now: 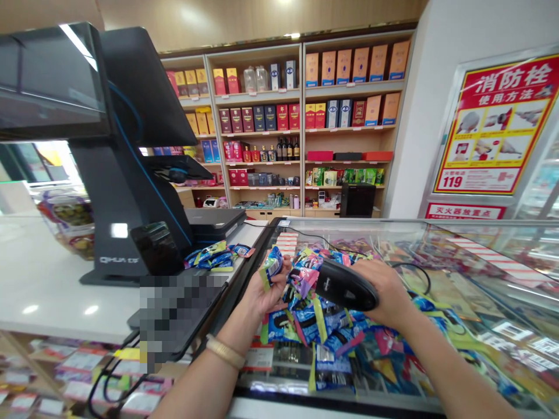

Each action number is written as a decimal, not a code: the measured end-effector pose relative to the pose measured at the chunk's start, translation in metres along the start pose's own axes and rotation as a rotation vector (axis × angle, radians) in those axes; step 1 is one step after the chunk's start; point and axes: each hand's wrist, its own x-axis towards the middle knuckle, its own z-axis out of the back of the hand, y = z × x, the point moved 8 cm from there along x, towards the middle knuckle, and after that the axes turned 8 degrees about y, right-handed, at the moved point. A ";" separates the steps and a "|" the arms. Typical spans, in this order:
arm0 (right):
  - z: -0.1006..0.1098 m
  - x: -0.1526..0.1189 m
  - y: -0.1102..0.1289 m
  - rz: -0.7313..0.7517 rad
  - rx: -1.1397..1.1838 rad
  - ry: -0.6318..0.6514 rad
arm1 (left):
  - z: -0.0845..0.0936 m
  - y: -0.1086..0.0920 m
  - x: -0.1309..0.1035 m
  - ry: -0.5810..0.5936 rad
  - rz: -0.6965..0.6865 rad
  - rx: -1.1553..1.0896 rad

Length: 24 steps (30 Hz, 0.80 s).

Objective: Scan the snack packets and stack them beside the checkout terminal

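Note:
My left hand [267, 294], with a bracelet at the wrist, pinches a small blue-and-green snack packet [273, 266], its barcode turned up. In my right hand [384, 291] is a black handheld scanner [345, 285], its head pointing left toward the packet. Beneath and between both hands, a heap of blue, pink and green packets [332, 320] lies on the glass counter [262, 381]. A smaller pile of similar packets [213, 256] sits to the left, beside the base of the register.
A dark point-of-sale terminal [126, 192] stands on the white counter [35, 262] at left, with a keyboard [192, 314] in front, partly blurred out. Cables hang below it. Shelves of boxes [271, 119] line the back wall, and a red poster [498, 125] is at right.

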 end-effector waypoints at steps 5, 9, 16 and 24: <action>-0.002 0.000 0.000 -0.012 0.019 0.000 | 0.007 0.001 0.004 -0.021 0.006 -0.047; -0.002 0.000 0.000 -0.024 0.030 0.005 | 0.007 0.001 0.005 -0.024 -0.001 -0.057; -0.003 0.001 0.001 -0.031 0.022 0.012 | 0.006 -0.001 0.006 -0.002 -0.018 0.046; 0.013 -0.007 -0.014 -0.045 -0.063 -0.144 | -0.009 -0.022 0.000 -0.017 -0.549 1.127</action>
